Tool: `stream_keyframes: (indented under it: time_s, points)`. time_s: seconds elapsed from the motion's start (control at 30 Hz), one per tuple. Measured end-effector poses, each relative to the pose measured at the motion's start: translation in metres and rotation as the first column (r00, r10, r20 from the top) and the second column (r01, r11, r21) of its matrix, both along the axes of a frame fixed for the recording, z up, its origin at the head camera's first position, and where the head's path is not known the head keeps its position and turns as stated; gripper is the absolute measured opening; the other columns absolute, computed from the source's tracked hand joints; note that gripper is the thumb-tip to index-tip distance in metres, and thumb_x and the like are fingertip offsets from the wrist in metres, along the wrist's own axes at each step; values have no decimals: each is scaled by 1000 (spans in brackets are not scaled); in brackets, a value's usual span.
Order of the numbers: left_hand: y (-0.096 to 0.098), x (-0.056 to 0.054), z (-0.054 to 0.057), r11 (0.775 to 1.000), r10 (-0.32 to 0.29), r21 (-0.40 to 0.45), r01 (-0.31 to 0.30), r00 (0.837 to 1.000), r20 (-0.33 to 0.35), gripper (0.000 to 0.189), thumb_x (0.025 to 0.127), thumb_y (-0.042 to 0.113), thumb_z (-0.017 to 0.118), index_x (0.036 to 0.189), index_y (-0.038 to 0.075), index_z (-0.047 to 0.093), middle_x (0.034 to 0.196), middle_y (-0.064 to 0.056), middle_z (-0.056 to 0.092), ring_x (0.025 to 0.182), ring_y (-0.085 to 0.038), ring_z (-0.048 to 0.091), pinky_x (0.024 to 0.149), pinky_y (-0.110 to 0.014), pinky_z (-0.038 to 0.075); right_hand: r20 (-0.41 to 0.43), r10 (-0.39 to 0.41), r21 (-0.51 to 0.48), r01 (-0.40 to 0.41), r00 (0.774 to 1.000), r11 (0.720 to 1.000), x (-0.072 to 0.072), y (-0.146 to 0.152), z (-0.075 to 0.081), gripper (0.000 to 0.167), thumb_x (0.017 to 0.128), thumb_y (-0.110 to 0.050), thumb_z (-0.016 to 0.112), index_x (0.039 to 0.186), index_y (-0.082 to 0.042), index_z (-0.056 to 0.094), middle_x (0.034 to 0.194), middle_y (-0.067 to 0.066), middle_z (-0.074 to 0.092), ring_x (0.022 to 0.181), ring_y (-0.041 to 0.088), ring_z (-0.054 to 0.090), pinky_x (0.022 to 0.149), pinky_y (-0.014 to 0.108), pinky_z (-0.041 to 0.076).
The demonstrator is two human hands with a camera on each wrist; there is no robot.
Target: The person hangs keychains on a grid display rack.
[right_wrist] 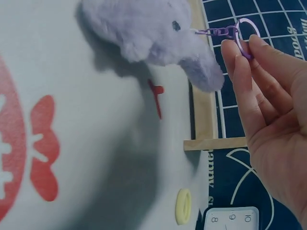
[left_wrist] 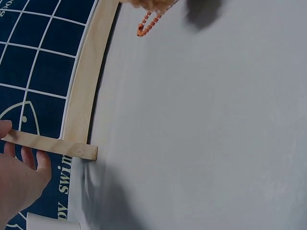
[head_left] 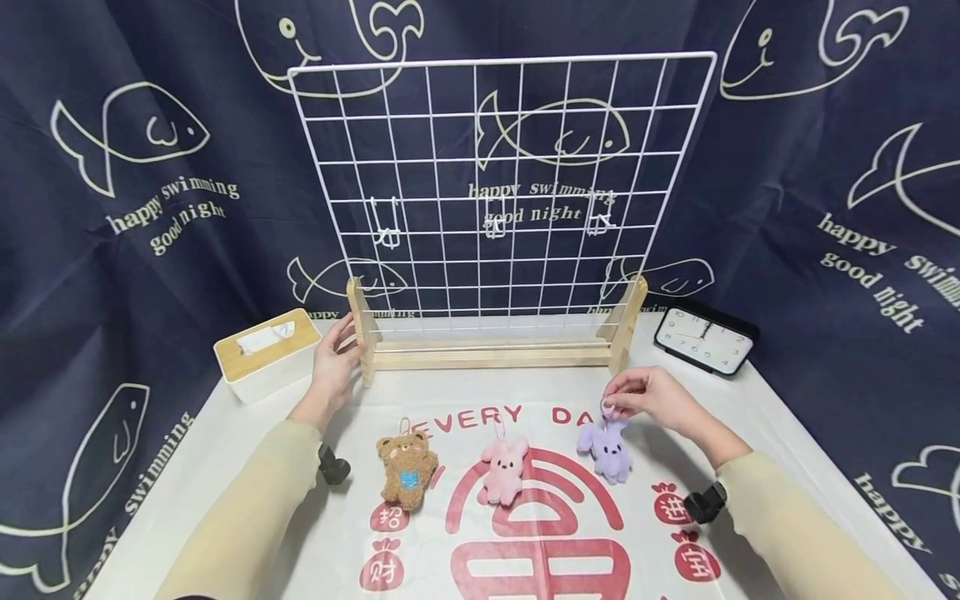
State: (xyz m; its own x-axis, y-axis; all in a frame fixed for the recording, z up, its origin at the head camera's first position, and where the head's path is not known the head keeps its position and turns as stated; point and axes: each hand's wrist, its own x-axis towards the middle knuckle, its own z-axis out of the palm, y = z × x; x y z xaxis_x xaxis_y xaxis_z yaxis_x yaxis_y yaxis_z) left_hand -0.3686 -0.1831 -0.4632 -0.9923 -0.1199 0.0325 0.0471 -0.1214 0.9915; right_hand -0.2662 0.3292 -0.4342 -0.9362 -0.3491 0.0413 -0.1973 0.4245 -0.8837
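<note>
My right hand (head_left: 651, 397) pinches the purple key ring (right_wrist: 243, 39) of a purple plush bunny keychain (head_left: 608, 451) between thumb and fingers; the plush hangs from it by a short chain. My left hand (head_left: 335, 364) grips the left wooden upright (head_left: 362, 333) of a stand, thumb on one side and fingers on the other. That stand carries a white wire grid (head_left: 501, 158). A brown bear plush keychain (head_left: 406, 471) and a pink plush keychain (head_left: 504, 472) lie on the table in front of the stand.
Three white hooks hang on the grid: left hook (head_left: 387, 237), middle hook (head_left: 495, 227), right hook (head_left: 600, 223). A tissue box (head_left: 277, 367) with a wooden lid stands at the left, a clock (head_left: 703, 340) at the right. Near the clock lies a yellow ring (right_wrist: 183, 206).
</note>
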Motion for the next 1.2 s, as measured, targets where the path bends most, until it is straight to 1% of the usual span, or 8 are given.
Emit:
stream_keyframes:
  time_s: [0.2,0.37,0.47,0.57,0.8,0.9,1.03,1.2]
  points:
    - [-1,1,1,1000,-1,-22,1,1000,11,71,98,-13,51,160,18,35,158,-16,38,139,-35,42,117,-45,39,-58,-34,-17,34,998,999,-6,0,13,12,91,-1,74,97,9,70,86,17,75,72,18,73,65,37,64]
    - [-1,2,4,1000,0,5,0,1000,24,72,97,-14,51,160,16,35,158,-16,38,139,-35,41,117,-46,37,-70,-55,-33,53,996,998,-11,-3,30,16,91,-2,75,99,11,69,88,18,76,74,17,73,68,35,64]
    - [0,4,9,1000,-7,17,7,999,33,72,96,-16,50,160,12,34,159,-18,37,140,-37,40,118,-48,36,-71,-64,-52,60,995,997,-14,-5,38,18,92,-1,73,102,13,68,91,18,76,77,17,74,71,33,64]
    - [2,7,15,1000,-13,17,12,999,37,72,96,-17,51,160,11,34,159,-20,37,140,-38,40,118,-48,36,-104,-61,-71,54,993,996,-18,-5,43,17,93,2,71,104,15,68,93,19,76,80,14,74,72,31,64]
    - [1,2,3,1000,2,-27,-2,1000,-2,71,98,-13,52,160,15,34,159,-18,37,140,-38,40,117,-47,38,-200,-89,-150,59,976,987,-26,-11,64,18,92,9,68,106,20,65,93,14,77,81,10,73,72,28,63]
    - [0,3,3,1000,-1,-25,1,1000,-7,70,98,-13,51,160,15,34,159,-18,36,141,-38,40,117,-47,37,-235,-113,-193,68,965,979,-28,-15,73,18,91,9,70,104,21,65,91,11,77,79,10,73,72,28,63]
    - [0,2,2,1000,-7,-27,7,1000,-1,71,98,-13,52,160,16,34,160,-18,36,142,-38,39,118,-46,37,-271,-159,-229,97,949,969,-29,-19,86,21,90,5,73,101,20,66,88,12,77,77,10,74,71,25,62]
    - [-1,1,1,1000,-8,-18,8,1000,-2,71,98,-13,52,160,16,34,160,-17,36,142,-38,39,118,-46,36,-287,-211,-299,121,934,946,-33,-23,102,21,89,5,75,101,20,67,87,11,77,75,13,74,71,25,62]
